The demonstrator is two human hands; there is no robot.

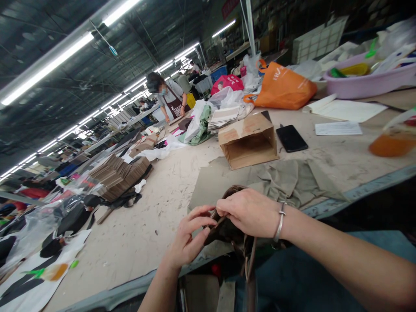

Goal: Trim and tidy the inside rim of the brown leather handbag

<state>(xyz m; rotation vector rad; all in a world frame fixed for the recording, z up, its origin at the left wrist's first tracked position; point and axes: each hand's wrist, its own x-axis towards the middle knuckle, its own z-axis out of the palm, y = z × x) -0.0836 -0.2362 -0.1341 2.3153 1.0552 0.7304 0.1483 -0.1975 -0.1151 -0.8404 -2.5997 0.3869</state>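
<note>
Both hands are at the table's front edge, on a dark brown leather-like piece (227, 230) with a curved upper rim and strap-like strips hanging below it. My right hand (251, 212), with a silver bracelet at its wrist, is closed on the upper rim, fingers curled over it. From the other side, my left hand (191, 236) pinches the edge between thumb and fingers. Much of the piece is hidden behind the right hand and in shadow. Under and behind the hands lies a grey-green cloth (292, 182), flat at left and crumpled at right.
An open cardboard box (250, 143) and a black phone (291, 138) lie beyond the cloth. An orange bag (282, 86), a pink basin (367, 80) and an orange-liquid bottle (393, 141) are right. Stacked brown pieces (118, 175) stand left. A co-worker (170, 97) stands farther back.
</note>
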